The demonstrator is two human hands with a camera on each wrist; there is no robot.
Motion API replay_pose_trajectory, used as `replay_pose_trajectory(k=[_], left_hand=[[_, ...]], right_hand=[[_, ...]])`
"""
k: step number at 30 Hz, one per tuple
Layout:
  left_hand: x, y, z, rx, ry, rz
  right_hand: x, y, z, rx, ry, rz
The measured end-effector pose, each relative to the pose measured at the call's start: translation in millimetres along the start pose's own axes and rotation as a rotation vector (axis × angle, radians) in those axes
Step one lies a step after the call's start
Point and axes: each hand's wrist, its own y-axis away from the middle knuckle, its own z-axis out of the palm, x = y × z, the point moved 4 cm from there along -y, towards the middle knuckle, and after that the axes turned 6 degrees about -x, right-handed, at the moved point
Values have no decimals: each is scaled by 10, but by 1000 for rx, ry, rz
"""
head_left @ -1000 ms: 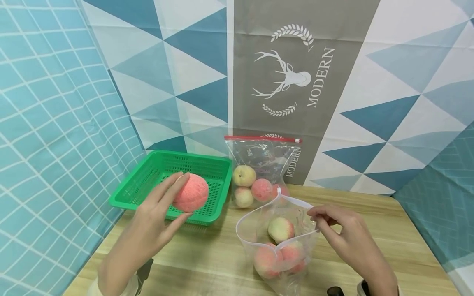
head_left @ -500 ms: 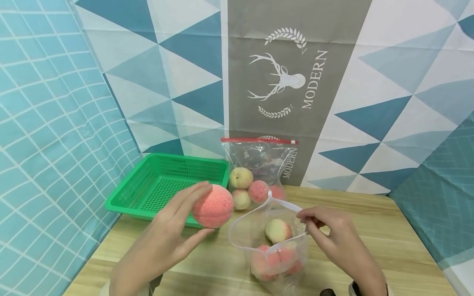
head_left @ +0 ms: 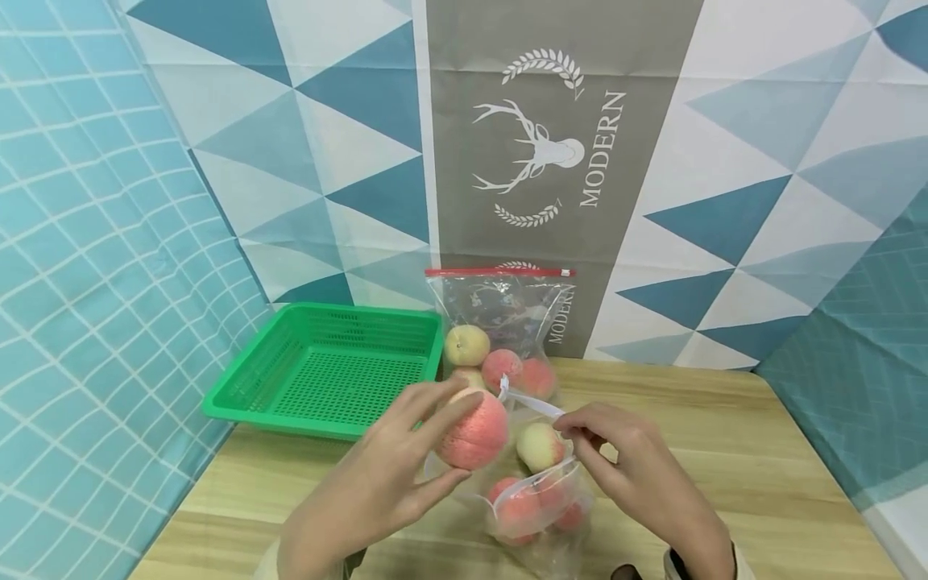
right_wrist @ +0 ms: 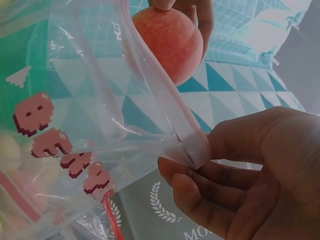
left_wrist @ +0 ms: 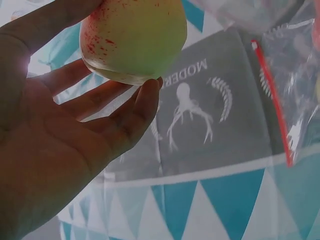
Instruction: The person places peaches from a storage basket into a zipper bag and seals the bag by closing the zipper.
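Note:
My left hand holds a pink peach between thumb and fingers, at the left side of the open mouth of a clear zip bag. In the left wrist view the peach shows a yellow-green side with red specks. With thumb and fingertips my right hand pinches the bag's white rim at its right edge. A pale yellow peach and several pink ones lie inside this bag. Pink printed letters mark its wall in the right wrist view.
Behind stands a second clear bag with a red slider closure and several peaches. A green perforated basket sits to the left on the wooden table. Patterned cloth hangs along the back and sides.
My left hand has carried the pink peach rightward from over the green basket to the bag's mouth. My right hand keeps its pinch on the rim. The head view has shifted slightly.

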Motion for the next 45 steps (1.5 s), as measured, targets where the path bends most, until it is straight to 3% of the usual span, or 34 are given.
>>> replay_pose_trajectory(k=[3,9,15,20,28,33,37,41,45], left_hand=[[-15,-16,159,-36,15,20],[-87,-22,362,-120,0,-38],[-142,10,343,-114,-82,-39],[-184,64,317,-193,-124,-102],[-206,77,354,-287,-105,-195],[-201,75,379,-275,-45,-173],[-190,100,404,-303,-11,-177],[-170,120,414,-363,-38,-212],[-150,128,411,-378,-58,-217]], right_hand=[[-2,-7,10,-12,-5,15],[25,8,-14,-18,16,59],[41,5,-55,-13,19,47],[43,-7,-71,-25,1,30],[58,3,-82,-27,17,54],[50,-11,-70,-23,15,31],[44,-6,-60,-23,4,20],[41,-2,-50,-28,-3,24],[39,-4,-50,-32,-1,34]])
